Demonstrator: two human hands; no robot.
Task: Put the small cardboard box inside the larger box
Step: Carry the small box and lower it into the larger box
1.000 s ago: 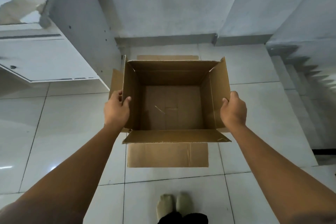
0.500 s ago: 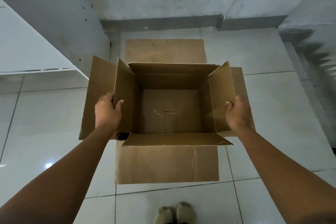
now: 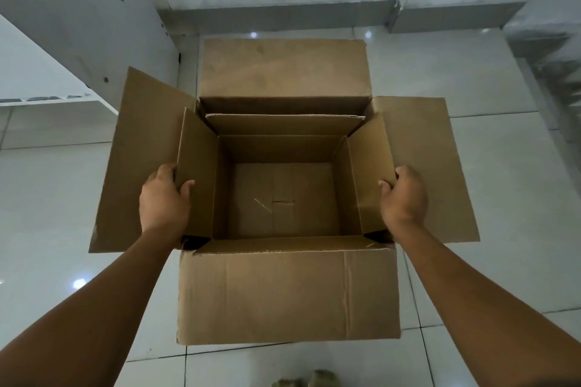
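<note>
Lowered since the earlier frame, one small cardboard box (image 3: pixel 283 195) now sits down within the open top of one larger box (image 3: pixel 287 295) | left hand (image 3: pixel 165 198) clamps its left flap | right hand (image 3: pixel 404 198) clamps its right flap | larger box's four flaps splay outward over tiled floor (image 3: pixel 47 198)

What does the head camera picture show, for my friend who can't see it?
Two bare hands, left hand and right hand, hold the small cardboard box, open and empty, by its side flaps, inside the opening of the larger box standing on a tiled floor.
</note>
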